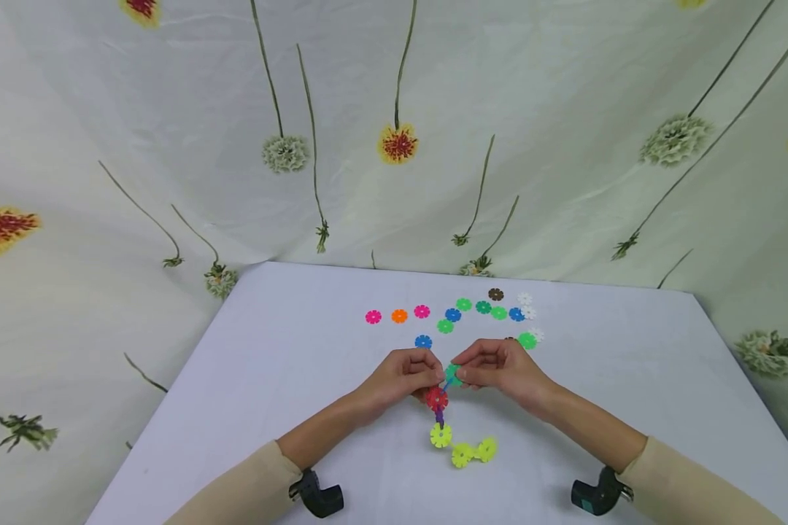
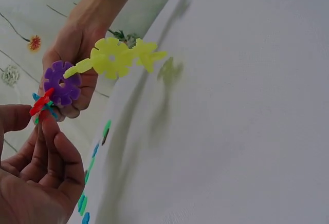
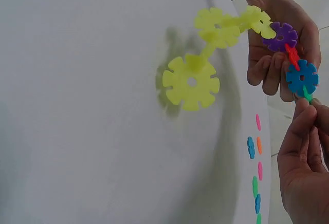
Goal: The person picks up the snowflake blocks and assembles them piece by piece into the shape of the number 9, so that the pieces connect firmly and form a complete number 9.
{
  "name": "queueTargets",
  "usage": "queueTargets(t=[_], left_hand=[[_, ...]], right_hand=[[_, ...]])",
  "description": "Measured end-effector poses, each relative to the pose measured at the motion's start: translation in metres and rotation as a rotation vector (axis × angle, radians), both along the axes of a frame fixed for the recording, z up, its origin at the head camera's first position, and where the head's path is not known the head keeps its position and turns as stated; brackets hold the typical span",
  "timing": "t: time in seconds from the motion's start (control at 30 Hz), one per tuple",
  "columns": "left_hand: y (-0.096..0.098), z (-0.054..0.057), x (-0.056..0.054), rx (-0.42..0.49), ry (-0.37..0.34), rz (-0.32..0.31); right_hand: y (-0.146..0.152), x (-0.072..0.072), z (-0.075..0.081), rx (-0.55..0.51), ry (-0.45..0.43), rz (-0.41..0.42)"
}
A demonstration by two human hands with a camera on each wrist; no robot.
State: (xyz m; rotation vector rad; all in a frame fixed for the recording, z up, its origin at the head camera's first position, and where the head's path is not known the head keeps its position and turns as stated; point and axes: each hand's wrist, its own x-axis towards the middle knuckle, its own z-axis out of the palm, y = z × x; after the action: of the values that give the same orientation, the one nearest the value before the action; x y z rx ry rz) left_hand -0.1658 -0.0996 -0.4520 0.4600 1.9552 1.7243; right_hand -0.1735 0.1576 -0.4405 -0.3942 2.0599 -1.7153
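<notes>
A chain of notched plastic discs hangs between my hands above the table. My left hand [image 1: 410,375] pinches it by the red disc [image 1: 437,399] and the blue disc [image 3: 302,77]; which one its fingertips grip is partly hidden. My right hand [image 1: 508,368] pinches a green disc [image 1: 452,374] between thumb and index finger. That disc's edge meets the blue one at a slot. Below the red disc hangs a purple disc [image 2: 62,83], followed by several yellow-green discs [image 1: 441,436] that trail toward the table's front.
Loose discs lie in a scattered band beyond my hands: pink [image 1: 373,317], orange [image 1: 399,316], blue [image 1: 423,341], green [image 1: 463,305], brown [image 1: 495,294] and white [image 1: 524,299]. A white cloth covers the table [image 1: 289,313]. Behind it hangs a flower-printed curtain [image 1: 354,197].
</notes>
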Motion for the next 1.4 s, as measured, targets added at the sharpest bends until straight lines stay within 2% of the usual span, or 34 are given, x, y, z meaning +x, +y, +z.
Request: queueTargets(t=[0.13, 0.43, 0.7, 0.9, 1.17, 1.4], left_hand=[[0.004, 0.002, 0.000, 0.001, -0.002, 0.014], [0.009, 0.000, -0.002, 0.010, -0.045, 0.003], [0.006, -0.005, -0.002, -0.013, -0.036, 0.022], [-0.001, -0.006, -0.001, -0.028, -0.038, 0.055], [-0.007, -0.005, 0.001, -0.033, -0.048, 0.062], [-0.011, -0.010, 0.001, -0.032, -0.062, 0.069]], right_hand=[[-0.003, 0.002, -0.001, -0.002, -0.002, 0.029], [-0.005, 0.006, -0.002, -0.034, -0.061, 0.008], [-0.001, 0.005, -0.004, -0.045, -0.059, 0.030], [0.016, -0.003, -0.008, 0.029, -0.021, -0.018], [0.049, -0.019, -0.017, 0.122, 0.002, -0.120], [0.072, -0.033, -0.022, 0.230, 0.045, -0.202]])
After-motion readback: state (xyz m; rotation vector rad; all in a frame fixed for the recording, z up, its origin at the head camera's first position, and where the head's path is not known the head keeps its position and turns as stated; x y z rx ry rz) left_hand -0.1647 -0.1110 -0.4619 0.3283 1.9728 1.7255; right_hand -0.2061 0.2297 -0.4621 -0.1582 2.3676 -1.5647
